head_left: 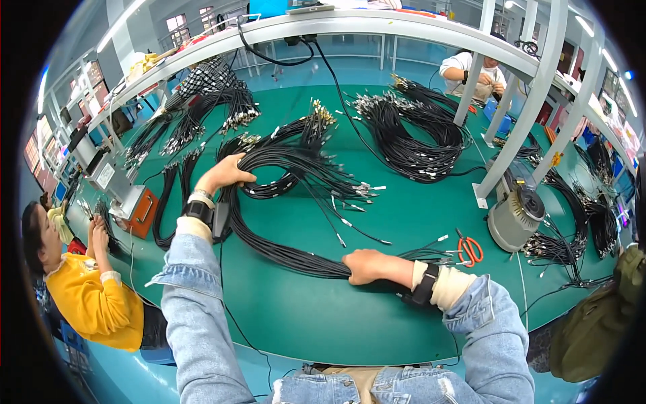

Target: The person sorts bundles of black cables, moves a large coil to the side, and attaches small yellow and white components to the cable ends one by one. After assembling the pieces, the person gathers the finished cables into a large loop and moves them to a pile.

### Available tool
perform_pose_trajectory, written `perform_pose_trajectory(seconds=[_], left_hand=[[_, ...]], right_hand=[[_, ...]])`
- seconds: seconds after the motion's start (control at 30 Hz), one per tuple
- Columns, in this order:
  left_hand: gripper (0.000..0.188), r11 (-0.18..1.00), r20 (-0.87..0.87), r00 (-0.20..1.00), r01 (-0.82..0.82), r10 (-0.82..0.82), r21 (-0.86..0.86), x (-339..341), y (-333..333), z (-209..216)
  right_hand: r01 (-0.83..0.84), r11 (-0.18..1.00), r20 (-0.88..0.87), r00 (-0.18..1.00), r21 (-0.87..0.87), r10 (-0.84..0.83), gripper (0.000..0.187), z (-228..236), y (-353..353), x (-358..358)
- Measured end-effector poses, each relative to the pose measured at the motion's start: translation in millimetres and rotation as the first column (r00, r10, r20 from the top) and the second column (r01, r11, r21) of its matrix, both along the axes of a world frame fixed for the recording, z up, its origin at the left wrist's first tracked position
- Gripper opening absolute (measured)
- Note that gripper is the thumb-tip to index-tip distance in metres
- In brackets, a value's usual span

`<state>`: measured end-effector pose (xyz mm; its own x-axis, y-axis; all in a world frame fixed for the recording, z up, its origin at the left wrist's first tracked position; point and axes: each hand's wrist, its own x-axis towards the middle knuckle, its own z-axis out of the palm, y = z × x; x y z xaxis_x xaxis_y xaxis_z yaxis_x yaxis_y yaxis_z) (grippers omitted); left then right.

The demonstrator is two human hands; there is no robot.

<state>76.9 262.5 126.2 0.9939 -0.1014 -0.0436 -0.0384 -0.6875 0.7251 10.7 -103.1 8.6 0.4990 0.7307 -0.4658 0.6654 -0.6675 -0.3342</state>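
A thick bundle of black cables with pale connector ends curves across the green table between my two hands. My right hand is closed round the bundle near one end, and loose connector tips stick out beyond it to the right. At the other end my left hand has its fingers curled over the looped part of the bundle. Part of that grip is hidden under the palm. From there many cable ends fan out over the table toward the middle. Orange-handled cutters lie just right of my right hand.
More cable bundles lie at the back, left and right of the green table. A grey motor-like machine stands at the right beside white shelf posts. An orange-sided machine is at the left. Co-workers in yellow and white sit around.
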Motion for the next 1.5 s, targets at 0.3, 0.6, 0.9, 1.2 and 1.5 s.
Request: perform_pose_trajectory(seconds=[0.3, 0.6, 0.9, 1.2, 1.5], left_hand=[[0.061, 0.935, 0.071, 0.965, 0.223, -0.252, 0.277, 44.9, -27.9, -11.4], [0.064, 0.773, 0.238, 0.968, -0.088, -0.083, 0.629, 70.1, 12.3, -80.1], [0.058, 0.824, 0.449, 0.872, -0.101, -0.197, 0.557, 12.4, -54.3, -87.7], [0.067, 0.756, 0.111, 0.819, 0.455, -0.563, 0.471, -130.9, -150.3, -90.4], [0.057, 0.752, 0.207, 0.943, 0.062, -0.259, 0.657, -158.7, -170.0, -138.0]], right_hand=[[-0.136, 0.988, 0.015, 0.991, 0.079, 0.135, 0.035, 1.3, 4.7, 7.4], [-0.252, 0.946, 0.039, 0.968, 0.204, 0.249, 0.033, 16.5, 45.1, 10.0], [-0.264, 0.849, 0.199, 0.961, 0.457, 0.192, 0.043, -21.4, 43.5, -10.8], [-0.023, 0.782, 0.121, 0.990, 0.623, -0.067, 0.046, 48.8, -101.6, 23.5], [0.344, 0.786, -0.070, 0.930, 0.514, -0.361, 0.036, 30.6, -211.4, -22.4]])
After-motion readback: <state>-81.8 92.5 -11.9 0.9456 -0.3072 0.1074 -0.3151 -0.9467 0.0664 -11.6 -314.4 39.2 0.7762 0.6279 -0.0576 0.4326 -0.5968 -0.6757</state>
